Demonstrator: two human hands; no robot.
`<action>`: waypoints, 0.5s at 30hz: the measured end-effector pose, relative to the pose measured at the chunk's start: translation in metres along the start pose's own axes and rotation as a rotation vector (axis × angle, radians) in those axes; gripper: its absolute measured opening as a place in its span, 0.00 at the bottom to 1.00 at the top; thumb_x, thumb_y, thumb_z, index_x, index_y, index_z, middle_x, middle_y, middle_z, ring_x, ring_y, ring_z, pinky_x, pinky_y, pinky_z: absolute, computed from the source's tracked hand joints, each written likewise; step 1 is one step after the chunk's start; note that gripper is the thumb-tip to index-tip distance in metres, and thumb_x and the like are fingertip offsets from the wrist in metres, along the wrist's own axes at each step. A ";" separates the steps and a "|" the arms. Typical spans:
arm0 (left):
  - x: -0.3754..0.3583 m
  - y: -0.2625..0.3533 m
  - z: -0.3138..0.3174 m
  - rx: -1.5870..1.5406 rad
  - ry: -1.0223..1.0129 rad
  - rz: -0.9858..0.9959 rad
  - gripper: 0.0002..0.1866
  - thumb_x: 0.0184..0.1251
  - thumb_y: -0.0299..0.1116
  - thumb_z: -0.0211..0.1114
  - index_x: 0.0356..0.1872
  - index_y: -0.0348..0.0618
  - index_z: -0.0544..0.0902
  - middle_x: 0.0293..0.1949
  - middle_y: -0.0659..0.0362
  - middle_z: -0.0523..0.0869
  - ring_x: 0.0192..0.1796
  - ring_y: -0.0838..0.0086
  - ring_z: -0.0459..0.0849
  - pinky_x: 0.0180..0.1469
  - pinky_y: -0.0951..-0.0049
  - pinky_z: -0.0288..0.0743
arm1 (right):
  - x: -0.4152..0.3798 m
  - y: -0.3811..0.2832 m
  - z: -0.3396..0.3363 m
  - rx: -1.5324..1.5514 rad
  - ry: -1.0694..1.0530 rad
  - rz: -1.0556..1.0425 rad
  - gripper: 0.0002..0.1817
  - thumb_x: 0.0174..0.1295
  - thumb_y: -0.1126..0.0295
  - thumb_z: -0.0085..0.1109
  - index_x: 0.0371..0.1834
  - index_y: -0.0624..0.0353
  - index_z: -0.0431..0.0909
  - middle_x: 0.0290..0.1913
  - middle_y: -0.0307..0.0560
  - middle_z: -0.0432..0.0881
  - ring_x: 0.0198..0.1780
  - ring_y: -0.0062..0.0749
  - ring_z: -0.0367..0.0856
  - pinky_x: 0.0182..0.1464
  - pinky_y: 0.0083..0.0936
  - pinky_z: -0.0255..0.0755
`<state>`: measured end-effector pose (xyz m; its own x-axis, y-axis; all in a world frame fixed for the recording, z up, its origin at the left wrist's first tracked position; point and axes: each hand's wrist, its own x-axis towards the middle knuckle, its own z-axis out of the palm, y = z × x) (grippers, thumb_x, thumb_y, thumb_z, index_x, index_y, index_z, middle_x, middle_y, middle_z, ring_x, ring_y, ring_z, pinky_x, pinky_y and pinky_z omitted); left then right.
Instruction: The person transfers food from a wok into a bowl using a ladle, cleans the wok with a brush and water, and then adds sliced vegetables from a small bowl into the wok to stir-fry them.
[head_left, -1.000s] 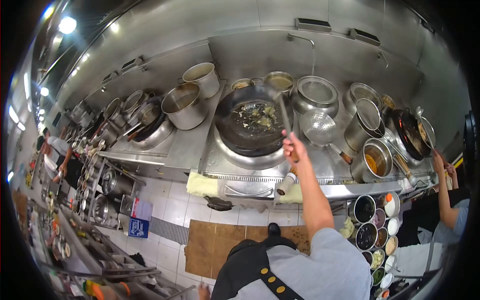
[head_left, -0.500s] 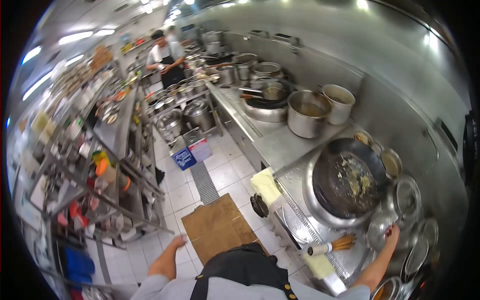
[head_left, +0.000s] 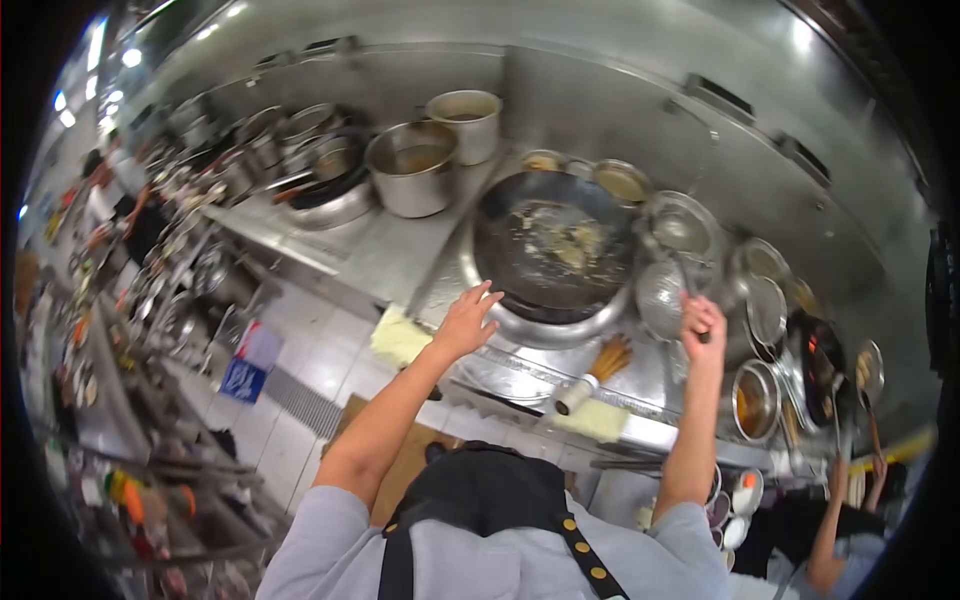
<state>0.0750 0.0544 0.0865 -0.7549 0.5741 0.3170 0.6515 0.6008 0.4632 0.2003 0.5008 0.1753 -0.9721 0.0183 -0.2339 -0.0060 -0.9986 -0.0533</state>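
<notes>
My left hand (head_left: 467, 320) is open, fingers spread, just off the near left rim of a dark wok (head_left: 510, 255). Pale scraps of food (head_left: 572, 243) lie in the wok's bottom. My right hand (head_left: 703, 325) is closed around the dark-ended handle of a long-handled metal utensil (head_left: 684, 272); its head cannot be made out against the strainers. Beside that hand sits a perforated metal bowl (head_left: 661, 297), with a round strainer (head_left: 682, 226) behind it. A bamboo brush (head_left: 598, 372) with a white-wrapped handle lies on the steel counter between my arms.
Large pots (head_left: 411, 180) stand on the steel range at the left. A folded yellowish cloth (head_left: 402, 338) hangs over the front edge, and another cloth (head_left: 594, 419) lies near the brush. Pans and an orange-filled pot (head_left: 756, 400) crowd the right. A co-worker's arms (head_left: 832, 520) reach in there.
The view has swung right toward the range. My left hand has come up from beside my body to near the wok. My right hand now grips the utensil's handle.
</notes>
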 end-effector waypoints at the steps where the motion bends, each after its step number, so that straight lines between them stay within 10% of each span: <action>1: 0.011 0.009 0.011 0.006 -0.006 0.030 0.31 0.59 0.37 0.66 0.65 0.47 0.71 0.70 0.49 0.65 0.71 0.53 0.63 0.69 0.54 0.62 | -0.016 0.015 0.003 -0.048 0.032 0.009 0.19 0.65 0.75 0.48 0.55 0.77 0.62 0.21 0.35 0.67 0.16 0.14 0.65 0.15 0.15 0.57; 9: 0.026 0.012 0.055 0.109 -0.054 0.109 0.24 0.56 0.34 0.67 0.56 0.45 0.75 0.50 0.54 0.75 0.61 0.58 0.71 0.61 0.48 0.66 | -0.081 0.120 0.006 -0.203 0.113 0.120 0.14 0.66 0.75 0.47 0.50 0.75 0.69 0.25 0.36 0.69 0.15 0.12 0.65 0.13 0.15 0.58; 15: 0.013 0.008 0.052 0.145 0.027 0.113 0.26 0.56 0.31 0.65 0.59 0.48 0.75 0.56 0.58 0.76 0.61 0.59 0.72 0.60 0.46 0.66 | -0.053 0.178 -0.011 -0.173 0.089 0.040 0.12 0.67 0.75 0.46 0.50 0.71 0.69 0.26 0.36 0.69 0.17 0.12 0.66 0.14 0.16 0.61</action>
<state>0.0744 0.0961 0.0513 -0.6765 0.6286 0.3837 0.7350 0.6081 0.2998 0.2537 0.3225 0.1676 -0.9461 -0.0096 -0.3238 0.0806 -0.9751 -0.2067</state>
